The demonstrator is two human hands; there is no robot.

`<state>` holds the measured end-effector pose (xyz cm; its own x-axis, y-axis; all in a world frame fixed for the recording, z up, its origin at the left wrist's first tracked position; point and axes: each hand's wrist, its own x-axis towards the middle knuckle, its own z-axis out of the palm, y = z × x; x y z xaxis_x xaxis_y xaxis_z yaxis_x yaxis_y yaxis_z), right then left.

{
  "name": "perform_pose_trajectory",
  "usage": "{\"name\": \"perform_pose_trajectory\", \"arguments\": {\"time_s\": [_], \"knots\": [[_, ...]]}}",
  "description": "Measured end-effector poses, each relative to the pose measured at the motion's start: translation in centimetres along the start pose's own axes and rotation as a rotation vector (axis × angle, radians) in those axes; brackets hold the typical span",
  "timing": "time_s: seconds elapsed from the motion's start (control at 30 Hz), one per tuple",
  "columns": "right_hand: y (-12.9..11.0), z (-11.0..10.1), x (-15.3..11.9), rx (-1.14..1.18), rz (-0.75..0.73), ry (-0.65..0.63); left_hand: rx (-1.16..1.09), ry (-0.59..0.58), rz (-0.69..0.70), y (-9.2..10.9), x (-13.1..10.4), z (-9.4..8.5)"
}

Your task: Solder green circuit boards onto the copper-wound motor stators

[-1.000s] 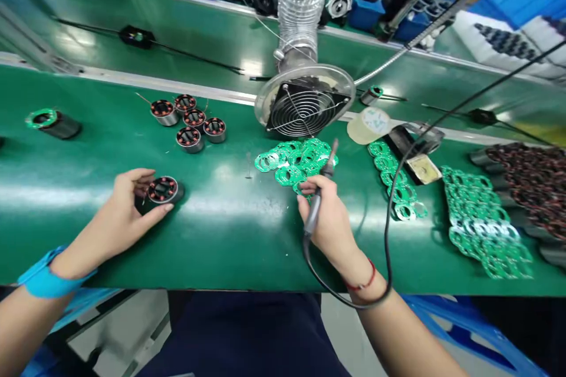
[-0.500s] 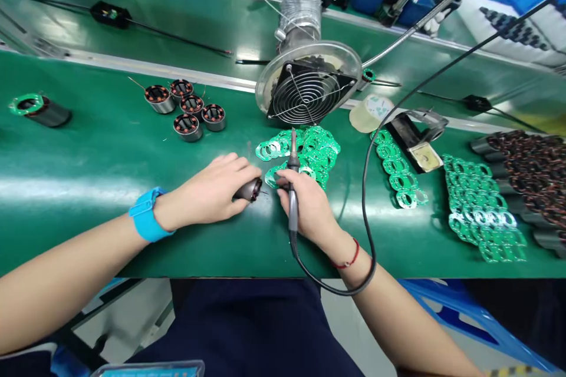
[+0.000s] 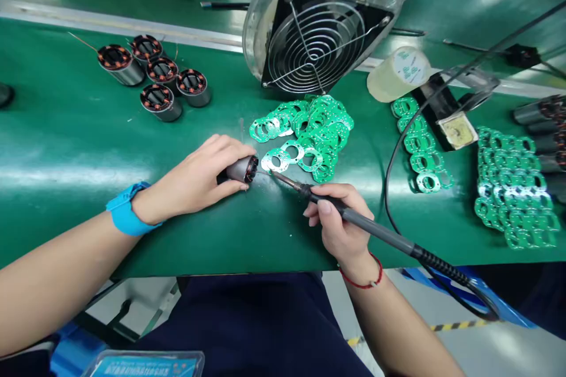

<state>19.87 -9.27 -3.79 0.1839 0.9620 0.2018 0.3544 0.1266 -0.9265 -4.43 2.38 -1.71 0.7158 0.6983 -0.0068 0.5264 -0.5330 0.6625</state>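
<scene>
My left hand point(image 3: 201, 174) is wrapped round a dark cylindrical stator point(image 3: 242, 169) lying on its side, its wound end facing right with a thin wire sticking out. In my right hand point(image 3: 345, 221) is a soldering iron point(image 3: 375, 225), gripped like a pen. Its tip points left, close to the end of the wire; whether they touch I cannot tell. Just beyond the tip lies a heap of green ring-shaped circuit boards point(image 3: 327, 126).
A round fan point(image 3: 312, 50) hangs over the back. Several stators point(image 3: 161, 103) stand at back left. Right of the heap are a pale roll point(image 3: 398, 73), a soldering stand point(image 3: 457, 129), rows of boards point(image 3: 515, 188) and more stators point(image 3: 539, 141). The iron's black cable loops at right.
The soldering iron has swung from upright to pointing left, its tip now near the stator's wire. My right hand has moved right. The view has shifted closer to the table.
</scene>
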Motion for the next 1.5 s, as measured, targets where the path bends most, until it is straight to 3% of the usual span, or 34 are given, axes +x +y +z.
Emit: {"name": "perform_pose_trajectory", "arguments": {"time_s": [0.27, 0.53, 1.0, 1.33, 1.5], "knots": [[0.0, 0.2, 0.2, 0.032, 0.029, -0.046, 0.018, 0.017, 0.036, -0.1, 0.3, 0.2], [0.0, 0.0, -0.1, 0.033, 0.034, -0.031, -0.028, -0.006, -0.037, -0.2, 0.9, 0.0], [-0.1, 0.0, -0.3, -0.024, -0.144, 0.014, 0.265, 0.109, 0.283, -0.9, 0.7, 0.1], [0.1, 0.4, 0.1, -0.106, -0.222, -0.027, 0.336, 0.106, 0.317, -0.8, 0.8, 0.1], [-1.1, 0.7, 0.7, -0.178, -0.096, -0.093, 0.278, 0.114, 0.269, -0.4, 0.7, 0.1]]}}
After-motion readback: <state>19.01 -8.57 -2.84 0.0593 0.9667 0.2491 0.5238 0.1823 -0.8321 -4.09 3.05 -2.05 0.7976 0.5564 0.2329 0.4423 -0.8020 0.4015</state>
